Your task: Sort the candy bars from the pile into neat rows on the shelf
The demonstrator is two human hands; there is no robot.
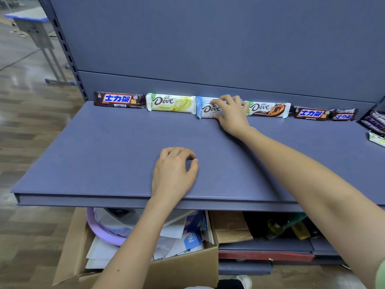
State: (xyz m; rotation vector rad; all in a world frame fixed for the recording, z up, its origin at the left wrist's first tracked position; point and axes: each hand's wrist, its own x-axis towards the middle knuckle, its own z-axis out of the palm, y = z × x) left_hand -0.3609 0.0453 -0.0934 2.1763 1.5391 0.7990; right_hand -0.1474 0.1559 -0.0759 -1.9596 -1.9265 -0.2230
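A row of candy bars leans against the back panel of the blue-grey shelf (104,147). From the left: a brown Snickers bar (119,99), a white-and-yellow Dove bar (170,102), a blue-and-white Dove bar (206,108), a white-and-brown Dove bar (267,110), and two more Snickers bars (310,113) (344,115). My right hand (232,114) holds the blue-and-white Dove bar, fingers curled over its top edge. My left hand (174,171) rests on the shelf near its front edge, fingers loosely curled, holding nothing. The pile of bars (375,124) lies at the far right, cut off by the frame edge.
The shelf's upright post (68,57) with slots stands at the back left. Below the shelf sit a cardboard box (187,265) with papers and a purple basin (100,228), and a lower shelf holds boxes. A desk (35,32) stands on the wooden floor at far left.
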